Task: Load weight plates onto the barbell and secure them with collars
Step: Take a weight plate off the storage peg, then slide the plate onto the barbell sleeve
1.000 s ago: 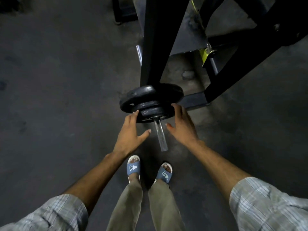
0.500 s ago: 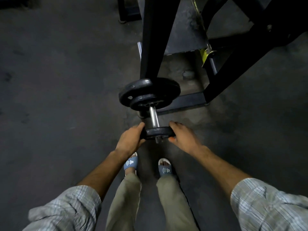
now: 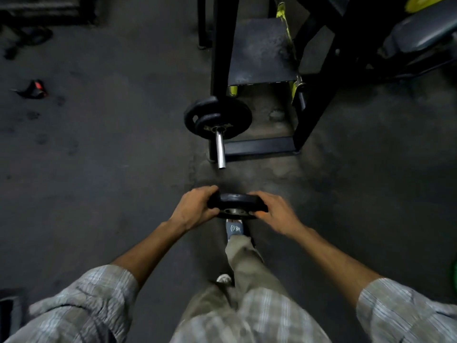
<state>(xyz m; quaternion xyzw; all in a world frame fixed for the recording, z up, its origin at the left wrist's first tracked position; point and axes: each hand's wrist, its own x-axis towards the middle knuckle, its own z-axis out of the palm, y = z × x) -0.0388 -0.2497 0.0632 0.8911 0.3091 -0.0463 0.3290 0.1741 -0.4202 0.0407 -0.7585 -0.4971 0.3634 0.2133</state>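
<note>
small plate [image 3: 235,200] held off the end of the bare sleeve [image 3: 219,149]; 2 plates [image 3: 217,117] sit further up. left hand [image 3: 195,209] and right hand [image 3: 277,214] curl round opposite rims. likely dense, rigid; 2-handed rim grip suits.

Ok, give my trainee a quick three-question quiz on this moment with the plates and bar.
1. True or false: the small plate is threaded on the barbell sleeve.
2. How many plates sit on that sleeve? A one, B two, C four.
3. Fill in: the small plate is gripped by ____ hands.
Key: 1 false, it is held clear of the sleeve's end; 2 B; 3 both, left hand and right hand.
</note>
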